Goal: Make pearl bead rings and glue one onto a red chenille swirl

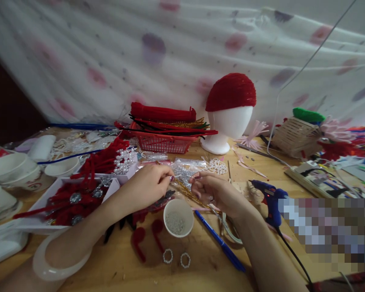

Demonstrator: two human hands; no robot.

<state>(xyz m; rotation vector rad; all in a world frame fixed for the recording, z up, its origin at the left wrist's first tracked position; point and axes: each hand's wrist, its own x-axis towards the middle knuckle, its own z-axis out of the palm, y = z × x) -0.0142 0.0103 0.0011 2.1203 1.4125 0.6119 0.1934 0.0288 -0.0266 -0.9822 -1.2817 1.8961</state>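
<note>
My left hand (pixel 153 183) is closed in a pinch, thumb against fingertips; what it holds is too small to make out. Facing it, my right hand (pixel 214 190) has its fingers curled together, and their grip is partly hidden. Gold tinsel pipe cleaners (pixel 185 190) run between the two hands; I cannot tell whether either hand touches them. Just below stands a white paper cup (pixel 178 218) with small clear beads inside. Two pearl bead rings (pixel 168 256) and two red, note-shaped fuzzy pieces (pixel 139 243) lie nearer me. A blue pen (pixel 220 241) slants below my right hand.
A blue glue gun (pixel 269 198) rests right of my right forearm. At the back are a red basket (pixel 167 144) of pipe cleaners and a white foam head (pixel 229 121) with a red cap. White boxes (pixel 111 190) of red pieces and bowls (pixel 13 168) crowd the left.
</note>
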